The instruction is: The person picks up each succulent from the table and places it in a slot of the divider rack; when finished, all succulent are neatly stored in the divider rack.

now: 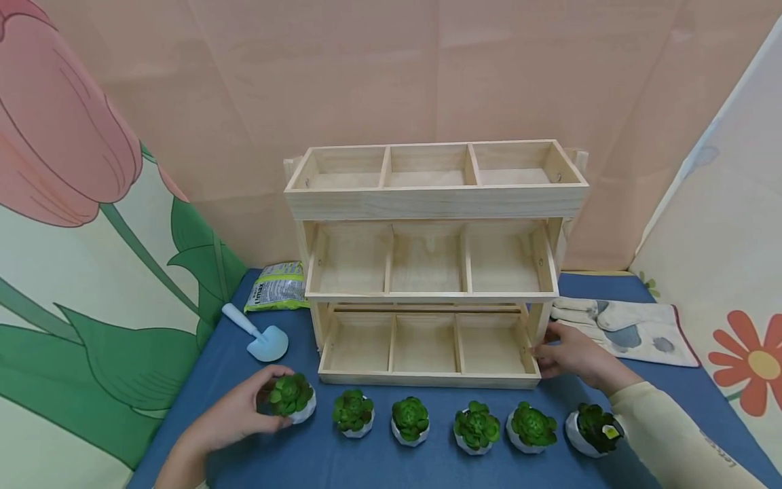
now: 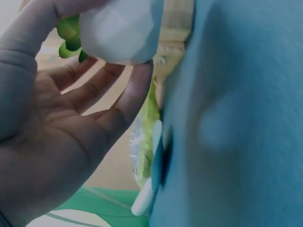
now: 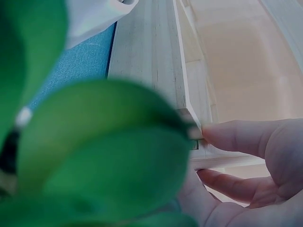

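Observation:
My left hand (image 1: 244, 411) grips a small potted succulent (image 1: 292, 396) between thumb and fingers, left of the row. Its white faceted pot (image 2: 120, 33) shows close up in the left wrist view, lifted off the cloth. A three-tier wooden planter shelf (image 1: 436, 204) stands at the centre, each tier split into three compartments. At the right end of its bottom tier (image 1: 427, 379), my right hand (image 1: 574, 356) pinches the wooden side; the thumb presses the corner in the right wrist view. A blurred green leaf (image 3: 109, 151) hides part of that grip.
Several potted succulents (image 1: 476, 428) line the blue cloth (image 1: 366, 468) before the shelf; the rightmost one (image 1: 592, 431) tilts beside my right sleeve. A light-blue trowel (image 1: 267, 343) and green-and-white bag (image 1: 277, 285) lie left. White gloves (image 1: 647, 333) lie right.

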The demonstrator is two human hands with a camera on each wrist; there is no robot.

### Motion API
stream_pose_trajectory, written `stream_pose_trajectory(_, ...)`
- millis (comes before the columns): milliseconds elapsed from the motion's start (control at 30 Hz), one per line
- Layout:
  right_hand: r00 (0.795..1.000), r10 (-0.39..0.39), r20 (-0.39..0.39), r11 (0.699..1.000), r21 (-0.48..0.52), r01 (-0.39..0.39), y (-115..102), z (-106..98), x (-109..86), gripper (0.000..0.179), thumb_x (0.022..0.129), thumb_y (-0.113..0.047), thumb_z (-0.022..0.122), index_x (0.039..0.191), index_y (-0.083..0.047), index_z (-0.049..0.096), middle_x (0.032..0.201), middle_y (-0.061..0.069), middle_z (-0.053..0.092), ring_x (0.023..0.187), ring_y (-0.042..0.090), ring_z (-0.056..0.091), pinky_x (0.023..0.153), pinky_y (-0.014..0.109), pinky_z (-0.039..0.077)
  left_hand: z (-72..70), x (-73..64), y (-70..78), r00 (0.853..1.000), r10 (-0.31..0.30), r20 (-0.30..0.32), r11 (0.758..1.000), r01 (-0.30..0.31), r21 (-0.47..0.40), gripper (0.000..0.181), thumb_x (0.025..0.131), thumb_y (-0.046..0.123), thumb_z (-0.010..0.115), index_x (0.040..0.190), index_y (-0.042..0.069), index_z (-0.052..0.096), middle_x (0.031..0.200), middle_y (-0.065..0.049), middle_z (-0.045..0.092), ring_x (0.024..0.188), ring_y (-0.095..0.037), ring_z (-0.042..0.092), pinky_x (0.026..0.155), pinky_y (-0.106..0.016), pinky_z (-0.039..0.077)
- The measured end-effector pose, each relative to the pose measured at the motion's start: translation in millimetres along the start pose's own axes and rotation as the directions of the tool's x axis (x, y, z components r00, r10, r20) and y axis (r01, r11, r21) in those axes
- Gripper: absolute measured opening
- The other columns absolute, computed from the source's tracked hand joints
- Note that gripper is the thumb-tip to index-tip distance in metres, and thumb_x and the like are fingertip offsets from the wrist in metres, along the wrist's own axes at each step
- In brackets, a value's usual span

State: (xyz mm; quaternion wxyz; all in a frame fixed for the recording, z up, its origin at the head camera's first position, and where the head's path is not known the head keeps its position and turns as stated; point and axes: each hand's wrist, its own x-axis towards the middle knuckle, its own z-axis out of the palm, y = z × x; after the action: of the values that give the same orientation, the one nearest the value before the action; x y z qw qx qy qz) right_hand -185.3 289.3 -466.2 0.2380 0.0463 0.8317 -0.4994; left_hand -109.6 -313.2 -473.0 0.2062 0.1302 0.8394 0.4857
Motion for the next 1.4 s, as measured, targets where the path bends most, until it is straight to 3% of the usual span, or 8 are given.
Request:
stream_pose_trajectory(233,1.0,-0.003,0.005,1.0,0.0,0.003,1,-1,-1.5,0.073,0.107,-0.012,0.063,0.159,0.017,0.023,0.149,0.043,0.043,0.101,0.03,0.078,0.083,0.047,0.069,-0.3,4.3,16.8,0.999,0.001,-0.033,1.0,-0.001,0.009,0.072,0.088,0.015,0.084,0.148,0.003,0.046,0.137,-0.025,0.059,0.109,-0.024,0.064,0.082,-0.029,0.06)
stream_pose_trajectory(600,1.0,0.006,0.01,1.0,0.012,-0.006,3,-1,1.0,0.074,0.106,-0.013,0.065,0.159,0.017,0.023,0.149,0.043,0.044,0.102,0.031,0.078,0.084,0.047,0.068,-1.1,24.0,43.8,0.998,-0.014,-0.068,0.999,0.016,0.028,0.074,0.087,0.018,0.086,0.149,0.008,0.046,0.136,-0.022,0.06,0.111,-0.028,0.063,0.081,-0.031,0.06)
stream_pose_trajectory(800,1.0,0.009,0.004,1.0,0.003,-0.009,1,0,1.6,0.074,0.106,-0.012,0.064,0.16,0.017,0.023,0.149,0.043,0.043,0.102,0.031,0.078,0.084,0.047,0.069,-0.7,40.0,53.2,0.998,0.03,-0.056,0.999,-0.028,0.046,0.075,0.088,0.019,0.085,0.15,0.006,0.045,0.133,-0.022,0.063,0.108,-0.026,0.065,0.082,-0.031,0.061)
stream_pose_trajectory(1167,1.0,0.007,0.001,1.0,-0.004,-0.007,0,-1,2.1,0.072,0.106,-0.012,0.064,0.159,0.017,0.024,0.149,0.043,0.043,0.102,0.031,0.078,0.084,0.047,0.069,13.7,68.0,73.5,0.992,-0.007,-0.129,0.998,0.015,0.058,0.074,0.087,0.025,0.087,0.147,0.005,0.049,0.131,-0.019,0.066,0.106,-0.025,0.067,0.083,-0.032,0.06)
stream_pose_trajectory(1400,1.0,0.016,-0.001,1.0,-0.002,-0.016,-1,-1,2.2,0.072,0.106,-0.011,0.064,0.159,0.017,0.023,0.149,0.044,0.043,0.102,0.032,0.078,0.083,0.047,0.069,24.4,79.0,76.0,0.981,-0.012,-0.193,0.991,0.038,0.13,0.075,0.085,0.027,0.088,0.146,0.002,0.051,0.131,-0.018,0.065,0.107,-0.024,0.061,0.087,-0.032,0.053)
